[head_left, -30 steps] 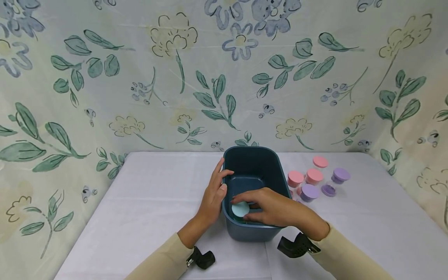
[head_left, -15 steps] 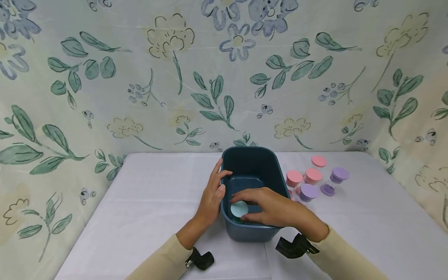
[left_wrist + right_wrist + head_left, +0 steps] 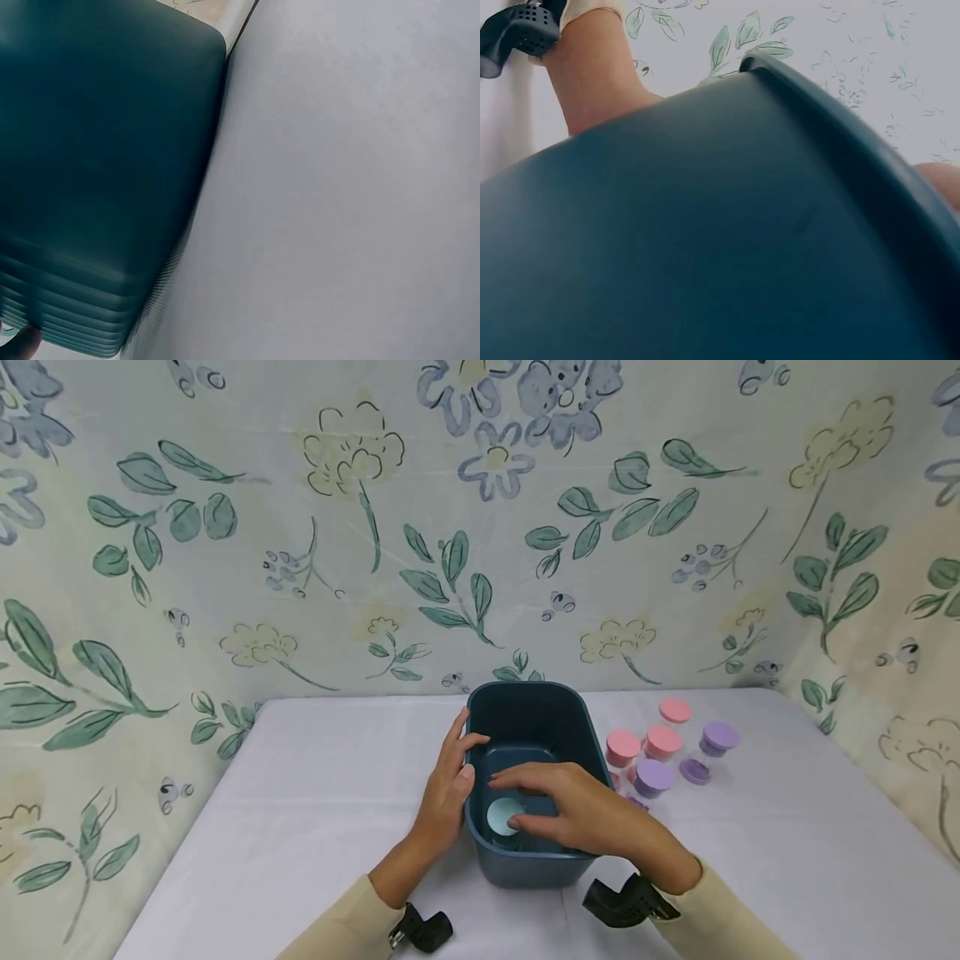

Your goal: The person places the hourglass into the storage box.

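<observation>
Pale cloth [image 3: 322, 602] with a floral print hangs behind a white-covered surface [image 3: 322, 777], as seen in the head view. The left hand [image 3: 442, 795] lies along the left side of a dark blue bin [image 3: 528, 872], its fingers extended, one fingertip reaching over the rim. The right hand [image 3: 573, 806] is lowered into the bin near its front, fingers and thumb spread apart in a loose arch. Beneath this hand, at the bin's near left corner, is a jar with a light-blue lid [image 3: 501, 815]; the thumb overlaps the lid, though contact cannot be told. Cream sleeves [image 3: 341, 927] and black wrist cameras [image 3: 626, 902] mark both forearms. To the right of the bin, similar jars are grouped on the surface: three with pink lids [image 3: 663, 742] and two with purple lids [image 3: 655, 777], one purple lid near the bin and the other at the group's outer edge. The left wrist view shows the bin's wall, ribbed toward one end, where a fingertip appears; the right wrist view is largely filled by the bin.
</observation>
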`<action>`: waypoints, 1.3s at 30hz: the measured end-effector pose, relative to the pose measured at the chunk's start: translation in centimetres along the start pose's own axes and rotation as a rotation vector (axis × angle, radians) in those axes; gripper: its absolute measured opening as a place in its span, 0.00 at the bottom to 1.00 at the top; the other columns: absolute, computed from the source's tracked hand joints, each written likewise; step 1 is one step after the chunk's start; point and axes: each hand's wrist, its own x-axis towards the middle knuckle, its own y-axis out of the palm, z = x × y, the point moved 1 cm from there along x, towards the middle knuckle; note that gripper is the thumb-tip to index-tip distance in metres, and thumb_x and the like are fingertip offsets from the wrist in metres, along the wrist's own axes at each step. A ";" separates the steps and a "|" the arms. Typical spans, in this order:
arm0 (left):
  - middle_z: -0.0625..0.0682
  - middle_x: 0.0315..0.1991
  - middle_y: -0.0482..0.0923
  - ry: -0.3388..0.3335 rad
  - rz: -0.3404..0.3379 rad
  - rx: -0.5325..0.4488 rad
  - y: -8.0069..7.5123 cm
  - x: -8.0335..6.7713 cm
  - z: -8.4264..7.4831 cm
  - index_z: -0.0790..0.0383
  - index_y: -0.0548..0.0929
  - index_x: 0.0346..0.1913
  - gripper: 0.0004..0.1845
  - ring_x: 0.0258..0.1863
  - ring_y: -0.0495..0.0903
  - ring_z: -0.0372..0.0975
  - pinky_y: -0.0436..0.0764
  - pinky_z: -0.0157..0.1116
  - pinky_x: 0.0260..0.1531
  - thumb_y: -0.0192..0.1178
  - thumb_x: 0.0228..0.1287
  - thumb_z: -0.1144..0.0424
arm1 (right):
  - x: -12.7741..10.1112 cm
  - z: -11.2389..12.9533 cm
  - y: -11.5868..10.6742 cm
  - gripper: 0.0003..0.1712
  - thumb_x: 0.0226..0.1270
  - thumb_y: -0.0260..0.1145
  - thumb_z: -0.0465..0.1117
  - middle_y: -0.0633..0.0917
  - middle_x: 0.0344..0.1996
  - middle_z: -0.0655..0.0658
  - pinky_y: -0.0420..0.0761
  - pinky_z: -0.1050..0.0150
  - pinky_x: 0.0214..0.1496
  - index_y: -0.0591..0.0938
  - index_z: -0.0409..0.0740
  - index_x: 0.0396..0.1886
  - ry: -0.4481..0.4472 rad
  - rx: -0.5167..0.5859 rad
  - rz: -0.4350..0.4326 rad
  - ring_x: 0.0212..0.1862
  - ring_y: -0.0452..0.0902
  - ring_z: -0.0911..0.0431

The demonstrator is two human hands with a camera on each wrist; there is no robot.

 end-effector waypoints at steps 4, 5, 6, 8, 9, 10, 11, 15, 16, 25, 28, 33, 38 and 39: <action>0.50 0.77 0.43 -0.016 -0.001 0.012 0.0 -0.2 -0.1 0.52 0.68 0.65 0.21 0.75 0.45 0.49 0.50 0.66 0.64 0.38 0.72 0.61 | -0.1 0.0 0.1 0.23 0.63 0.68 0.43 0.81 0.56 0.52 0.77 0.59 0.58 0.79 0.47 0.58 -0.002 -0.006 -0.015 0.59 0.76 0.58; 0.49 0.77 0.43 -0.020 -0.003 0.017 0.0 -0.2 -0.1 0.51 0.68 0.65 0.21 0.75 0.45 0.48 0.50 0.66 0.64 0.38 0.71 0.61 | -0.2 0.0 0.1 0.23 0.64 0.68 0.43 0.81 0.56 0.52 0.77 0.58 0.58 0.79 0.47 0.59 -0.006 -0.007 -0.019 0.59 0.76 0.57; 0.49 0.77 0.43 -0.022 -0.004 0.024 0.0 -0.2 -0.2 0.50 0.68 0.65 0.22 0.75 0.45 0.48 0.50 0.66 0.64 0.38 0.71 0.62 | -0.2 0.0 0.1 0.23 0.64 0.68 0.43 0.81 0.56 0.51 0.77 0.58 0.58 0.79 0.47 0.59 -0.009 -0.009 -0.023 0.59 0.76 0.57; 0.48 0.77 0.43 -0.023 -0.007 0.034 0.0 -0.1 -0.3 0.49 0.68 0.65 0.22 0.75 0.45 0.47 0.50 0.66 0.64 0.38 0.71 0.63 | -0.2 0.0 0.1 0.23 0.64 0.68 0.43 0.81 0.56 0.51 0.77 0.59 0.58 0.79 0.47 0.59 -0.010 0.000 -0.034 0.59 0.76 0.57; 0.48 0.77 0.43 -0.022 -0.007 0.040 0.1 -0.1 -0.3 0.49 0.68 0.65 0.23 0.75 0.45 0.47 0.49 0.66 0.64 0.37 0.70 0.63 | -0.2 0.0 0.0 0.23 0.64 0.68 0.43 0.81 0.56 0.51 0.77 0.59 0.58 0.79 0.47 0.59 -0.009 0.007 -0.043 0.59 0.76 0.56; 0.48 0.77 0.43 -0.020 -0.007 0.042 0.1 -0.1 -0.4 0.48 0.68 0.65 0.23 0.75 0.45 0.47 0.49 0.66 0.64 0.37 0.70 0.64 | -0.2 0.0 0.0 0.23 0.64 0.68 0.43 0.81 0.56 0.51 0.77 0.59 0.57 0.79 0.47 0.58 -0.008 0.014 -0.053 0.59 0.76 0.56; 0.48 0.77 0.43 -0.016 -0.007 0.044 0.1 -0.1 -0.4 0.48 0.68 0.65 0.23 0.75 0.45 0.47 0.50 0.66 0.64 0.37 0.70 0.64 | -0.3 0.0 -0.1 0.23 0.64 0.68 0.43 0.81 0.56 0.51 0.77 0.59 0.57 0.79 0.47 0.58 -0.005 0.020 -0.064 0.59 0.76 0.56; 0.49 0.78 0.42 -0.008 -0.008 0.049 0.1 0.0 -0.4 0.48 0.68 0.65 0.23 0.75 0.45 0.47 0.50 0.66 0.64 0.36 0.71 0.63 | -0.4 0.1 -0.2 0.22 0.63 0.68 0.43 0.82 0.54 0.52 0.79 0.60 0.55 0.80 0.47 0.57 -0.004 0.045 -0.103 0.56 0.78 0.57; 0.49 0.78 0.42 -0.007 -0.009 0.047 0.1 0.0 -0.4 0.48 0.68 0.65 0.23 0.75 0.45 0.47 0.51 0.66 0.64 0.36 0.71 0.63 | -0.4 0.1 -0.3 0.22 0.63 0.68 0.43 0.82 0.54 0.52 0.79 0.60 0.55 0.80 0.47 0.57 -0.007 0.051 -0.109 0.56 0.78 0.57; 0.50 0.77 0.43 -0.010 -0.008 0.058 0.1 -0.2 -0.3 0.50 0.68 0.65 0.22 0.75 0.45 0.48 0.50 0.66 0.64 0.36 0.72 0.63 | -0.7 -0.1 -0.2 0.21 0.65 0.67 0.42 0.83 0.53 0.48 0.80 0.62 0.52 0.80 0.46 0.57 0.017 0.173 -0.164 0.52 0.81 0.55; 0.54 0.77 0.44 -0.018 -0.008 0.042 -0.1 -0.1 -1.6 0.55 0.68 0.65 0.22 0.75 0.45 0.50 0.50 0.67 0.63 0.37 0.71 0.65 | -0.7 -0.1 -0.3 0.21 0.65 0.67 0.42 0.84 0.52 0.48 0.81 0.61 0.51 0.80 0.46 0.57 0.038 0.217 -0.191 0.51 0.82 0.55; 0.51 0.77 0.43 -0.019 -0.005 0.058 -0.3 -0.1 -1.0 0.50 0.68 0.65 0.22 0.75 0.46 0.49 0.51 0.67 0.63 0.37 0.72 0.62 | -0.5 0.2 -0.4 0.20 0.65 0.66 0.39 0.84 0.51 0.46 0.81 0.57 0.51 0.80 0.45 0.57 0.037 0.254 -0.240 0.52 0.82 0.55; 0.48 0.77 0.43 -0.024 -0.004 0.061 0.0 -0.3 -0.2 0.47 0.68 0.65 0.21 0.75 0.45 0.46 0.51 0.66 0.64 0.37 0.73 0.60 | -0.9 0.2 -0.9 0.19 0.65 0.66 0.36 0.84 0.51 0.45 0.80 0.57 0.52 0.80 0.44 0.56 0.030 0.266 -0.285 0.53 0.81 0.55; 0.48 0.77 0.43 -0.024 -0.001 0.060 0.1 -0.3 -0.2 0.47 0.68 0.65 0.21 0.75 0.45 0.46 0.50 0.65 0.65 0.37 0.73 0.60 | -1.1 0.2 -1.0 0.19 0.65 0.66 0.36 0.84 0.51 0.45 0.80 0.57 0.51 0.80 0.44 0.56 0.033 0.267 -0.291 0.53 0.81 0.55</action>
